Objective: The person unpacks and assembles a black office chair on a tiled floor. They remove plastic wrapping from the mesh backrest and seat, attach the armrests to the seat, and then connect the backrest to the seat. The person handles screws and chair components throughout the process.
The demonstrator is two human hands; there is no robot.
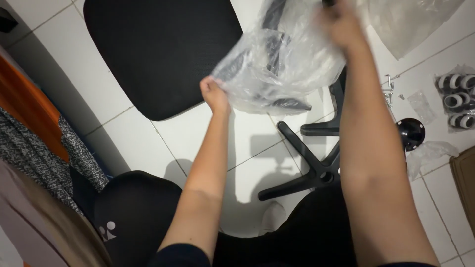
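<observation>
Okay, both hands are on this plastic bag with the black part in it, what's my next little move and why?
Probably draw the black part out while the left hand pins the clear bag: the right hand is already up at its top and the part remains mostly wrapped.

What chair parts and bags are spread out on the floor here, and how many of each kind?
Black seat cushion: 1
Black star-shaped chair base: 1
Clear plastic bag held by both hands: 1
Bag of castor wheels: 1
Black round plate: 1
Pile of loose screws: 1
Total: 6
</observation>
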